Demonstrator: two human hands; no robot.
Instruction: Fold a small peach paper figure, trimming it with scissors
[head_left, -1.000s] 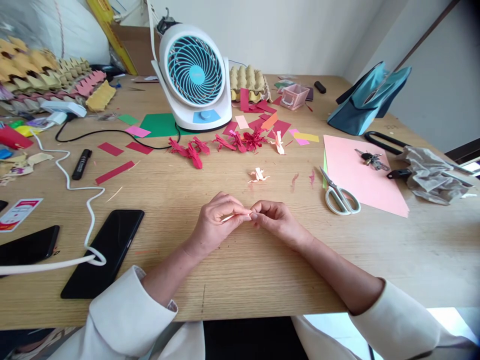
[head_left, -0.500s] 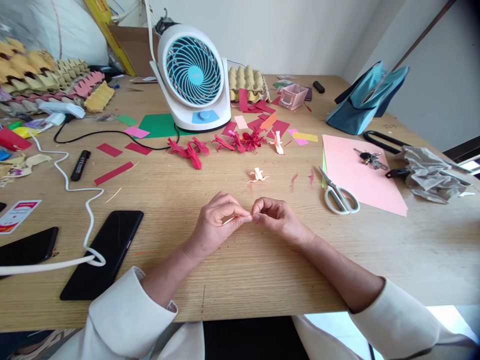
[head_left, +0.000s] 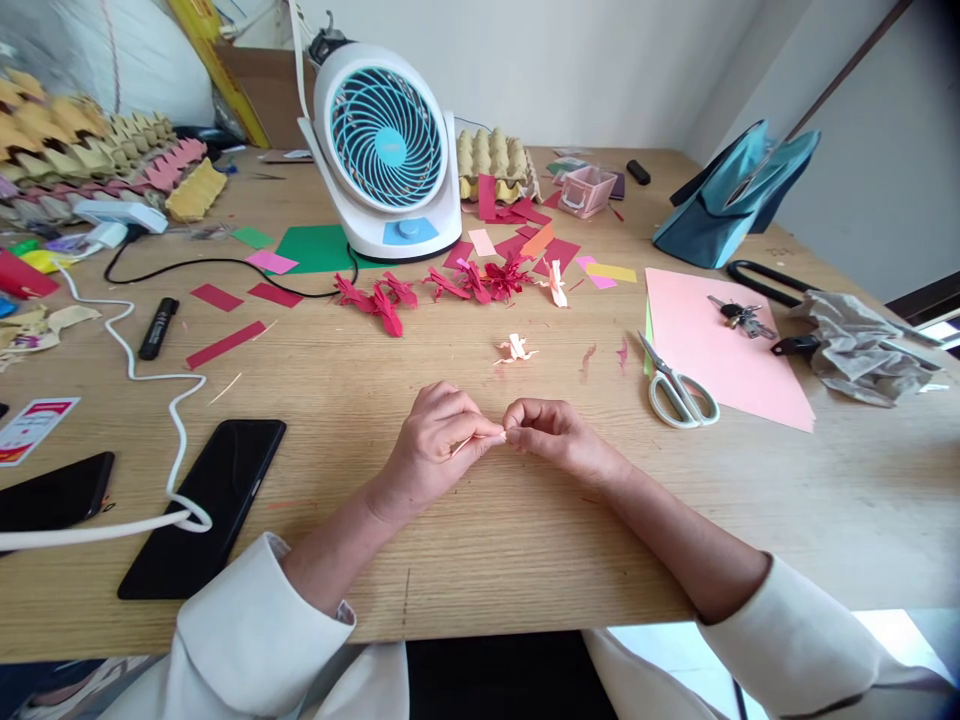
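Near the middle of the table, my left hand (head_left: 439, 447) pinches a small pale pink paper piece (head_left: 463, 445), whose thin edge shows between thumb and fingers. My right hand (head_left: 551, 434) pinches at the other end of the same piece, its fingertips touching those of my left hand. Most of the piece is hidden by the fingers. Just beyond the hands lies a small pale folded paper figure (head_left: 515, 348). Farther back is a row of red folded paper figures (head_left: 386, 310), with another pale pink one (head_left: 555, 284) at its right end.
White-handled scissors (head_left: 679, 395) and pink sheets (head_left: 720, 350) with keys (head_left: 742, 319) lie right. A fan (head_left: 390, 150) stands at the back. A black phone (head_left: 206, 510), white cable (head_left: 176, 420) and marker (head_left: 158, 329) are left. Red strips (head_left: 225, 344) lie about.
The fingers of my left hand have shifted slightly over the paper, and less of its edge shows. My right hand has barely moved.
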